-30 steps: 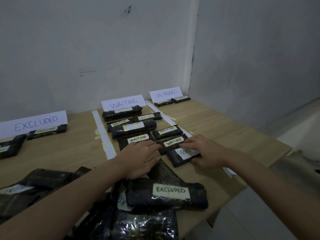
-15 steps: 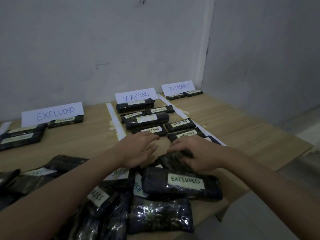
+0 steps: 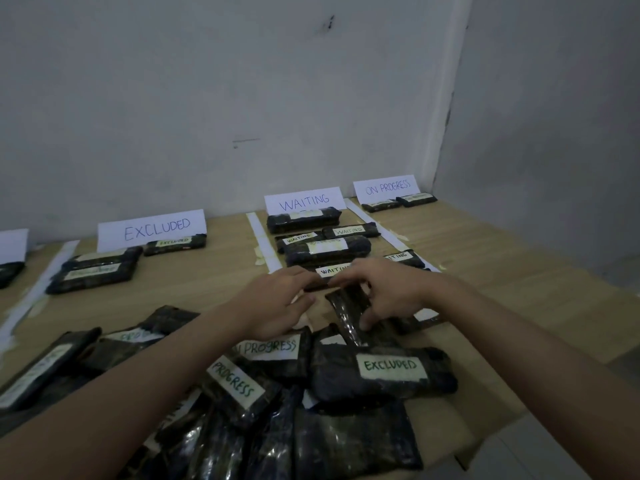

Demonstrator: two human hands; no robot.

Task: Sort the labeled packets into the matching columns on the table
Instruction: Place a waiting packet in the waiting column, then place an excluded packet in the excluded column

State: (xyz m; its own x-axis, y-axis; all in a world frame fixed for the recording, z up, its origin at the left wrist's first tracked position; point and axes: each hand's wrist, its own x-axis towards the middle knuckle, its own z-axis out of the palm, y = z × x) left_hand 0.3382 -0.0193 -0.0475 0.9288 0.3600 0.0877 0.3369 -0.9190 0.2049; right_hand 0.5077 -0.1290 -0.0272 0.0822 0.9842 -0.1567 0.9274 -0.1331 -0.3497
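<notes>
At frame centre I see my right hand (image 3: 391,296) pinching a dark unlabeled packet (image 3: 346,315); my left hand (image 3: 280,299) hovers beside it, fingers loosely spread.

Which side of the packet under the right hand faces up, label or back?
Cannot tell for sure: the packet shows only dark glossy wrap; the right hand covers part.

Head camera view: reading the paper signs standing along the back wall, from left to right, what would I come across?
A sign cut off at the picture's edge, wording out of view → EXCLUDED sign → WAITING sign → ON PROGRESS sign.
</notes>
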